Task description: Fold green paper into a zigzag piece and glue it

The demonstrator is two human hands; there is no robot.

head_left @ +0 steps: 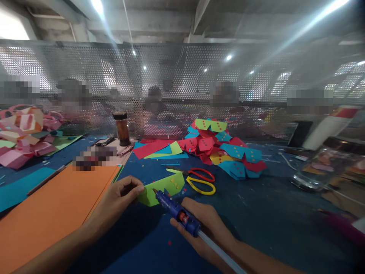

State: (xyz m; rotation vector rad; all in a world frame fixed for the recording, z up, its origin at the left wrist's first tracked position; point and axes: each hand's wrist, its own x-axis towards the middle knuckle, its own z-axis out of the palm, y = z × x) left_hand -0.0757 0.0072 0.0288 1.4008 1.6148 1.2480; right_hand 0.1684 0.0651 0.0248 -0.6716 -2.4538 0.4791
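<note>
My left hand (pixel 122 196) pinches the left end of a folded green paper piece (pixel 148 196), which has a notch in its lower edge and small yellow dots on its right half. My right hand (pixel 202 220) is wrapped round a blue glue gun (pixel 168 204) with a clear glue stick (pixel 219 251) sticking out of its back. The gun's nozzle is at the left half of the green paper; whether it touches cannot be made out. Just beyond the paper lie scissors (pixel 201 182) with red and yellow handles.
A heap of dotted folded paper pieces (pixel 211 144) stands at the back. Orange sheets (pixel 57 198) lie on the left, near pink paper shapes (pixel 25 137). A dark-lidded jar (pixel 121 129) stands by the perforated metal screen (pixel 176 83); a clear jar (pixel 310 171) is at right.
</note>
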